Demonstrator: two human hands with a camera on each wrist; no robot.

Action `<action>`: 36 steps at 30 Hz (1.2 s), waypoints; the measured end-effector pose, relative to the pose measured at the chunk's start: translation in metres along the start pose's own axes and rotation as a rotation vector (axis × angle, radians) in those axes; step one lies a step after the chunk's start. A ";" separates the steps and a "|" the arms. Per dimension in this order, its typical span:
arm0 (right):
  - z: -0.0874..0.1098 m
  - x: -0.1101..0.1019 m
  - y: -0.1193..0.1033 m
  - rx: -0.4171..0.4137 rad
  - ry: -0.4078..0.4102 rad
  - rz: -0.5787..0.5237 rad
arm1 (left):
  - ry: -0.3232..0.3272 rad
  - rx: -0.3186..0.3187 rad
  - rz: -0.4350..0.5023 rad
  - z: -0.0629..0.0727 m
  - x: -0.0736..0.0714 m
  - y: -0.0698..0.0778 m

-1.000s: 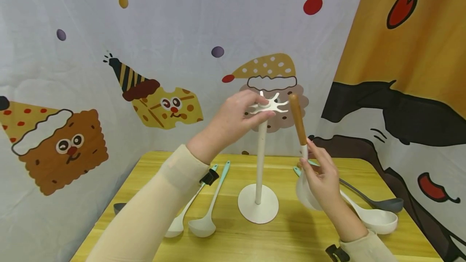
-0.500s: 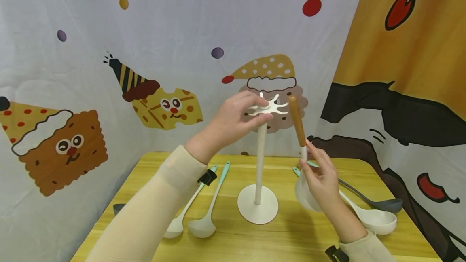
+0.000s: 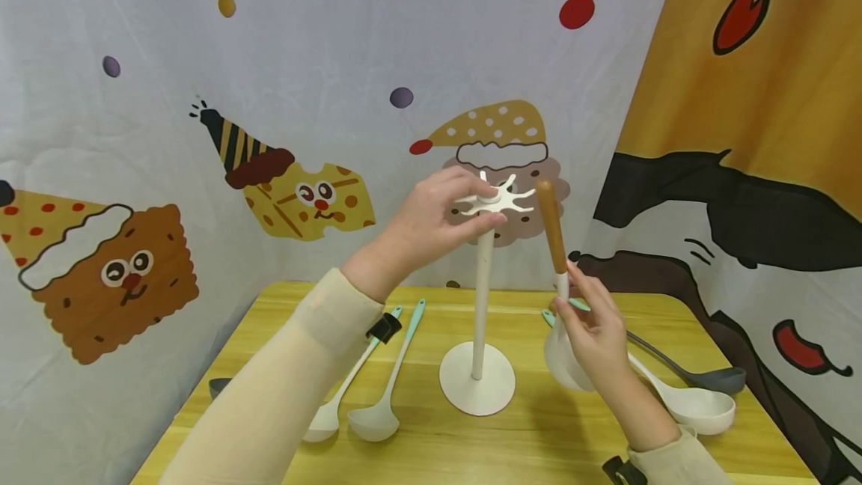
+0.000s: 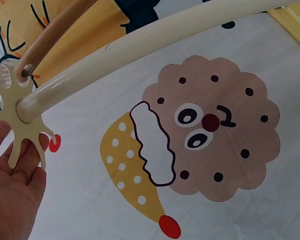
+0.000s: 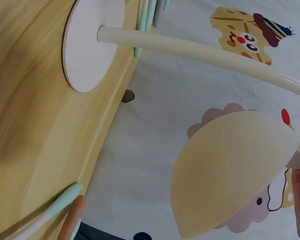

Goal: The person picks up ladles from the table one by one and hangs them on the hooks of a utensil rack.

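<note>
A white utensil stand (image 3: pixel 481 298) rises from a round base on the table, with a ring of curved hooks on top. My left hand (image 3: pixel 441 208) pinches this hooked top between thumb and fingers. Right of the pole, my right hand (image 3: pixel 595 328) pinches the white neck of a spatula (image 3: pixel 552 234), its wooden handle pointing up and its head down. The broad, pale spatula head (image 5: pixel 230 170) fills much of the right wrist view. In the left wrist view, the wooden handle (image 4: pixel 55 37) reaches up close to the hooks; whether they touch I cannot tell.
Two white ladles (image 3: pixel 377 421) with mint handles lie left of the stand. A white ladle (image 3: pixel 703 410) and a grey one (image 3: pixel 720 379) lie at the right. Part of a grey utensil (image 3: pixel 218 386) shows at the left edge. A printed cloth (image 3: pixel 323 36) hangs behind the table.
The spatula handle has dipped very slightly beside the hooks. Both hands keep their holds and otherwise barely move.
</note>
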State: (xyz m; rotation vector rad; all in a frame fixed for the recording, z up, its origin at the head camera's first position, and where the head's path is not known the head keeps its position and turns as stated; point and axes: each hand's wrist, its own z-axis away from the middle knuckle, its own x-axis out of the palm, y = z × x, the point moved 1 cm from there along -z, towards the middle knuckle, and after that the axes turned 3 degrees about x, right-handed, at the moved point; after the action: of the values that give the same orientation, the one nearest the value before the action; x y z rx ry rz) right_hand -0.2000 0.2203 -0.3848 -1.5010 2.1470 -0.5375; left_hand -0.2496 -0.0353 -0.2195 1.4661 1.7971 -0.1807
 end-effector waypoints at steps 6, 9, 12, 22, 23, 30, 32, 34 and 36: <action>-0.004 0.003 -0.003 0.002 -0.007 -0.001 | 0.003 -0.015 -0.020 0.000 0.000 0.001; -0.004 0.005 -0.003 -0.001 -0.001 0.002 | 0.000 -0.026 -0.027 0.001 -0.001 0.002; -0.004 0.005 -0.002 -0.005 0.010 0.011 | -0.002 -0.034 -0.030 0.002 -0.001 0.002; -0.003 0.010 0.001 0.015 -0.001 -0.025 | -0.007 -0.033 -0.038 0.000 0.000 0.003; -0.002 0.010 0.001 0.012 -0.003 -0.025 | -0.008 -0.032 -0.039 0.000 0.000 0.003; 0.000 0.013 0.002 0.037 -0.014 -0.010 | -0.022 -0.041 -0.027 -0.001 0.001 0.005; 0.000 0.013 0.002 0.050 -0.022 -0.017 | -0.025 -0.041 -0.030 -0.001 0.002 0.005; 0.000 0.014 0.001 0.061 -0.034 -0.025 | -0.028 -0.042 -0.034 -0.001 0.002 0.005; 0.001 0.015 0.001 0.069 -0.045 -0.032 | -0.028 -0.040 -0.040 -0.001 0.002 0.006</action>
State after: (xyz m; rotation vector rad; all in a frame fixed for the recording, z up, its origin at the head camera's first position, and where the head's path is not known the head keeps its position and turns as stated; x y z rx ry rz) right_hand -0.2048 0.2063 -0.3880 -1.4976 2.0530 -0.5780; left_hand -0.2451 -0.0315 -0.2184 1.3939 1.7991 -0.1841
